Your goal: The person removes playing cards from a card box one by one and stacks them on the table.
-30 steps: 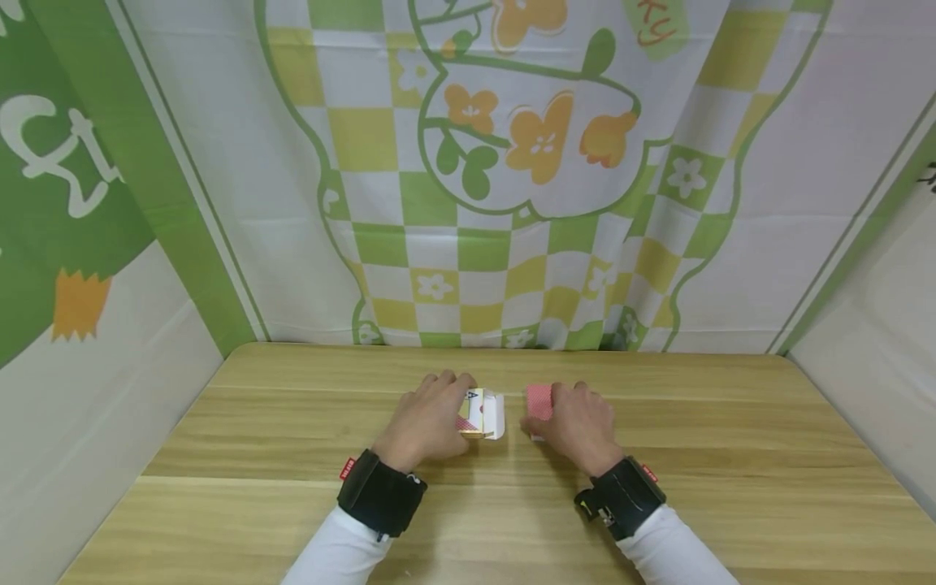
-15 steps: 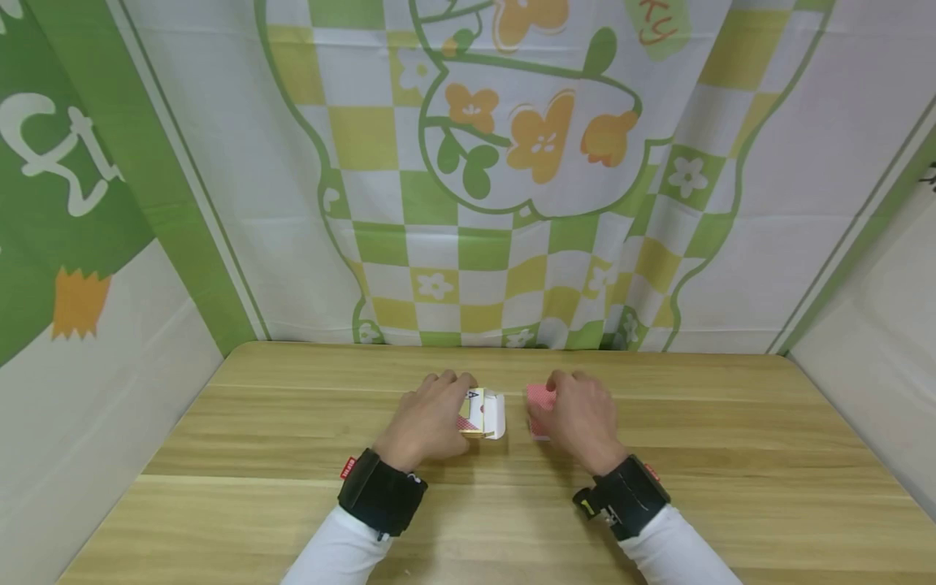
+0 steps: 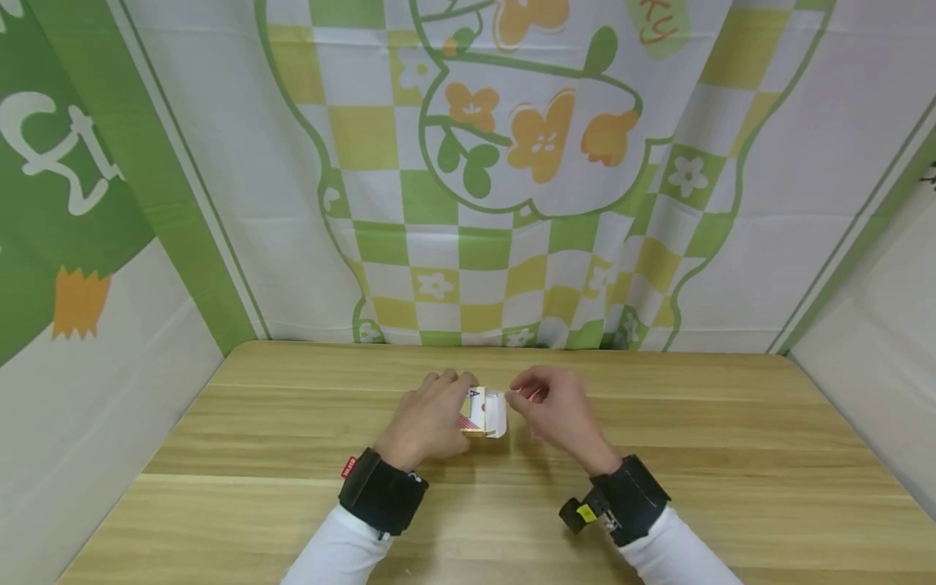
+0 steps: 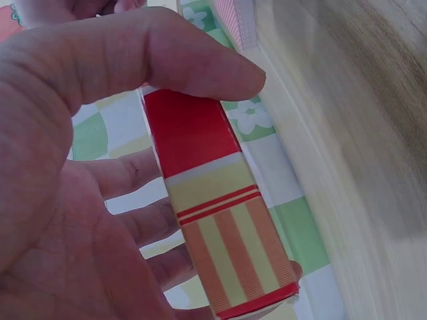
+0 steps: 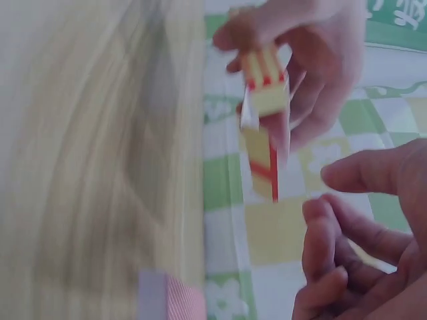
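Note:
A playing-card box (image 3: pixel 473 413) with an ace printed on its face is gripped across its sides by my left hand (image 3: pixel 427 416). Its white end flap (image 3: pixel 499 416) stands open toward the right. The box's striped red and cream side (image 4: pixel 220 207) shows in the left wrist view under my thumb. My right hand (image 3: pixel 559 412) hovers just right of the flap, thumb and index finger apart with nothing between them, other fingers loosely bent. Below it lies a stack of cards (image 5: pixel 183 299) with pink patterned backs, mostly hidden by this hand in the head view.
The wooden table (image 3: pixel 292 422) runs back to a hanging cloth (image 3: pixel 504 268) with green and yellow checks and flowers. Cloth walls flank it on both sides. A black strap (image 3: pixel 382 491) circles the left wrist, and another strap (image 3: pixel 629 500) the right.
My right hand has let go of the card stack, lifted, and moved left toward the box's flap. My left hand keeps its grip on the box in the same place.

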The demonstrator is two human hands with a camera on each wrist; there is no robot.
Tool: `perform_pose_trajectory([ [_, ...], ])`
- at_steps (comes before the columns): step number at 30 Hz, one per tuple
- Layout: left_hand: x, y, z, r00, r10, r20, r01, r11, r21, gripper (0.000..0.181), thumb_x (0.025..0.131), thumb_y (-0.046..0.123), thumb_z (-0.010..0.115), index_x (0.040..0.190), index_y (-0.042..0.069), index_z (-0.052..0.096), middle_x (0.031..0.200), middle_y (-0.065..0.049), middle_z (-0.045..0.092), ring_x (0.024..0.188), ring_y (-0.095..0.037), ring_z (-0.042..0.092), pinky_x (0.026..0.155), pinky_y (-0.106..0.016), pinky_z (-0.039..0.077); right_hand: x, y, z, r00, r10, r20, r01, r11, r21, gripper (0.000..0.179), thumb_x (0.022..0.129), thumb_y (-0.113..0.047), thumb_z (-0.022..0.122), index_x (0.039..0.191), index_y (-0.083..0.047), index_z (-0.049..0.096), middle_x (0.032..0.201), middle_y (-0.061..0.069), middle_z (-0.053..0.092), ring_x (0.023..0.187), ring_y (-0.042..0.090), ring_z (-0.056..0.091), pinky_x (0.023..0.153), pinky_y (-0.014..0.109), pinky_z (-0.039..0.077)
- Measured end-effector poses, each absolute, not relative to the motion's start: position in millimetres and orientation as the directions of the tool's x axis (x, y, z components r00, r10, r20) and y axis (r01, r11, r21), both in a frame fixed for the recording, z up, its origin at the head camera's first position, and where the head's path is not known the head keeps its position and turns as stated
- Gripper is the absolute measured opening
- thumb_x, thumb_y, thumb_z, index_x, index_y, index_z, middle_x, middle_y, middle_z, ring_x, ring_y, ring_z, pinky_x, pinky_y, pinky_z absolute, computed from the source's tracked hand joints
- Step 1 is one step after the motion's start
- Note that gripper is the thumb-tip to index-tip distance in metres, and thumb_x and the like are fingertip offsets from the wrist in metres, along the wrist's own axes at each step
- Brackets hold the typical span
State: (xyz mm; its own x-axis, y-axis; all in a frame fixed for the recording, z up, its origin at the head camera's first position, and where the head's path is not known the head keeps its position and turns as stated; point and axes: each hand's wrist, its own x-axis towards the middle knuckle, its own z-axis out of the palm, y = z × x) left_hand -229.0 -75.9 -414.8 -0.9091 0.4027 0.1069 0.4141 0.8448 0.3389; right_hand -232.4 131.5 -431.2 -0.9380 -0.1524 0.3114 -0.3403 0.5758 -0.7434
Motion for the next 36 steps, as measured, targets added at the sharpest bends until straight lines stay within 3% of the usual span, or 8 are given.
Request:
perform_pose_trajectory([
  [5, -229.3, -75.4, -414.6, -0.908, 0.406, 0.104, 0.416, 0.843, 0.34, 0.069, 0.066, 0.01, 0.087, 0.129, 0.01, 0.06, 0.116, -0.009, 0.061, 0.102, -0.029, 0.055, 0.081, -0.053, 0.05, -230.0, 125.6, -431.2, -0.934, -0.241, 0.266, -0.352, 0.471, -0.809, 0.007, 0.091, -0.014, 0.075, 0.093, -0.007, 0.075, 0.082, -0.002, 0.069, 0.069, 0.014, 0.06, 0.063, 0.028, 0.05],
  [26, -229.5, -74.2, -414.3, -0.899, 0.416, 0.133, 0.435, 0.821, 0.371, 0.068, 0.065, 0.001, 0.088, 0.126, 0.01, 0.06, 0.112, -0.009, 0.061, 0.102, -0.03, 0.055, 0.077, -0.053, 0.052, -226.8, 115.9, -446.5, -0.929, -0.271, 0.252, -0.359, 0.504, -0.786, 0.01, 0.089, -0.017, 0.079, 0.083, -0.01, 0.074, 0.074, -0.004, 0.068, 0.063, 0.012, 0.059, 0.057, 0.025, 0.047],
  [36, -228.1, -74.2, -414.5, -0.899, 0.418, 0.126, 0.433, 0.817, 0.381, 0.066, 0.065, 0.007, 0.089, 0.124, 0.012, 0.06, 0.106, -0.005, 0.06, 0.094, -0.026, 0.054, 0.071, -0.044, 0.049, -225.6, 114.8, -447.7, -0.949, -0.23, 0.215, -0.305, 0.512, -0.803, 0.012, 0.087, -0.016, 0.08, 0.08, -0.01, 0.073, 0.07, -0.004, 0.065, 0.061, 0.011, 0.058, 0.055, 0.026, 0.047],
])
